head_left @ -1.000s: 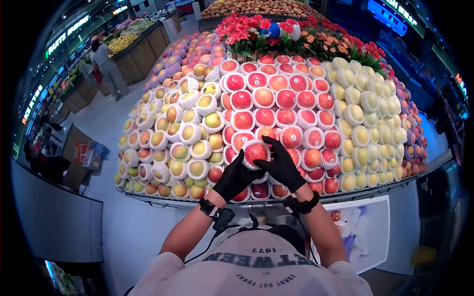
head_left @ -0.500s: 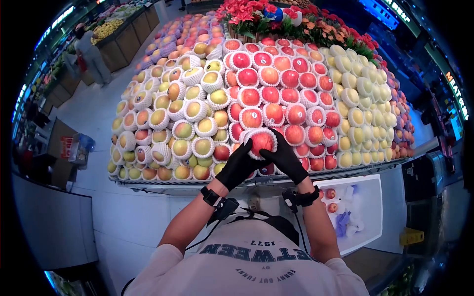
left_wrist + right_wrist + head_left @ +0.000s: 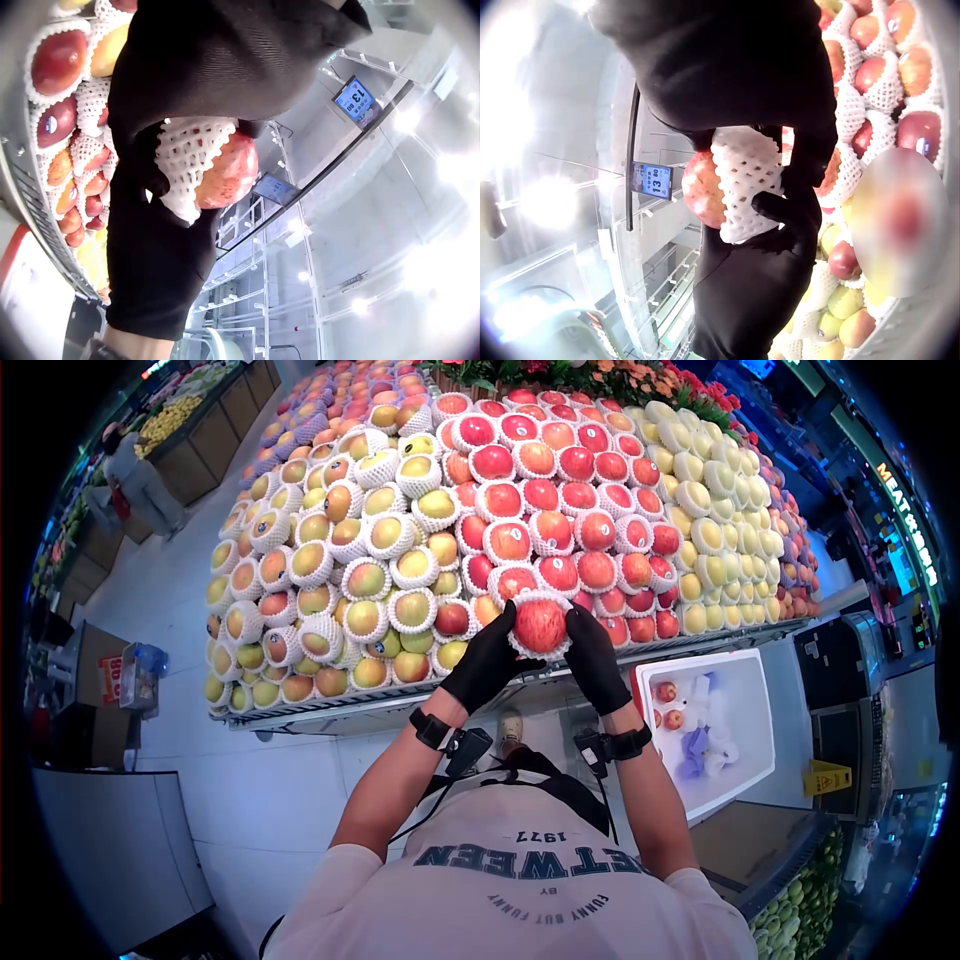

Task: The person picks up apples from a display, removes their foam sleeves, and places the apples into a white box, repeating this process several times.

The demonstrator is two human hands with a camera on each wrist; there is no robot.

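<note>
A large red apple [image 3: 540,625] sits in a white foam net [image 3: 187,161] between my two black-gloved hands, its top bare and facing me. My left hand [image 3: 485,658] grips it from the left, and my right hand [image 3: 595,660] from the right, with both thumbs up near the net's rim. In the right wrist view, a dark fingertip [image 3: 769,204] presses on the net. Most fingers are hidden beneath the fruit in the head view. Behind the held apple rise rows of red apples [image 3: 537,495], many of them in the same white nets.
Yellow-green apples [image 3: 387,532] are stacked on the left and pale yellow fruit [image 3: 712,530] on the right. A white foam box [image 3: 745,695] beside me holds loose apples and purple and white packing. Further right stands a yellow floor sign [image 3: 828,777]. Someone [image 3: 140,485] stands at far left.
The head view has tilted down, showing more of the white box. My right fingers have slid off the apple's top to its side, and more of its red top shows.
</note>
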